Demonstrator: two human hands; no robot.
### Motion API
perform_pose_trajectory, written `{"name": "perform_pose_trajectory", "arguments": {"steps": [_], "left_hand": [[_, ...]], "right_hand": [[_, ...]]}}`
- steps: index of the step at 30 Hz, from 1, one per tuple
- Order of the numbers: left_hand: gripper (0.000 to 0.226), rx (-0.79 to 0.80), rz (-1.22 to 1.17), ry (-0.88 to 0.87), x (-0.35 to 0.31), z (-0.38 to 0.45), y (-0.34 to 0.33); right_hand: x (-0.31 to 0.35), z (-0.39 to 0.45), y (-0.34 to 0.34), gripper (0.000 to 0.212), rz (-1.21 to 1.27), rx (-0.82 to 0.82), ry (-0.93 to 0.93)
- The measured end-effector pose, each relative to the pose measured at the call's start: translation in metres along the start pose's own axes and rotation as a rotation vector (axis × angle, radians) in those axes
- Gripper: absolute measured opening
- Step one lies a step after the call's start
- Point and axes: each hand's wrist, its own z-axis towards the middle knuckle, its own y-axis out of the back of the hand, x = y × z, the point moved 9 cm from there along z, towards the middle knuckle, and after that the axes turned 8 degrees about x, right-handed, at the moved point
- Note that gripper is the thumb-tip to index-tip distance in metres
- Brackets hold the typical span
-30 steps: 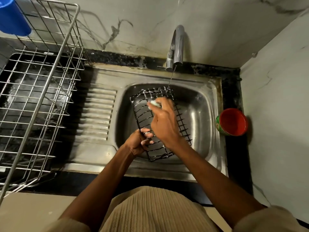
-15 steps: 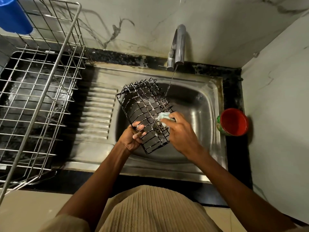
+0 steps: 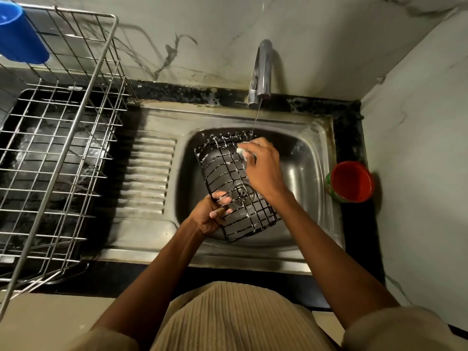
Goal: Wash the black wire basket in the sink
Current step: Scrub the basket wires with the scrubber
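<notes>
A: Head cam — where was the black wire basket [image 3: 228, 178]?
B: Inside the sink [image 3: 314, 173] bowl, held tilted over the drain, suds on the wires. Far end sat right under the thin stream from the tap [image 3: 262, 69].
A: Hands?
B: Left hand [image 3: 210, 216] gripped the near-left edge, fingers curled thru the wires. Right hand [image 3: 263, 171] pinched a small pale scrub pad [image 3: 241, 149] vs. the far rim.
A: Anything else nearby?
B: Steel dish rack [image 3: 58, 138] on the counter to the left w/ a blue cup [image 3: 20, 36] at its far corner; red cup [image 3: 352, 181] just right of the sink.
</notes>
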Motion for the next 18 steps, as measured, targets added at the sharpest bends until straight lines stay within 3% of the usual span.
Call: {"name": "perform_pose_trajectory", "arguments": {"steps": [5, 7, 14, 18], "left_hand": [[0.033, -0.002, -0.106, -0.116, -0.027, 0.008, 0.016], [0.021, 0.031, -0.186, -0.17, -0.037, 0.01, 0.024], [0.055, 0.095, -0.306, -0.216, -0.042, 0.009, 0.028], [0.032, 0.172, -0.309, -0.154, -0.03, 0.018, 0.028]], "right_hand": [[0.025, -0.061, -0.016, 0.037, -0.098, 0.013, 0.272], [0.023, -0.088, -0.02, 0.036, -0.106, 0.029, 0.318], [-0.028, -0.096, -0.003, 0.043, 0.042, -0.016, 0.146], [-0.028, -0.075, 0.002, 0.045, 0.034, -0.064, 0.0]]}}
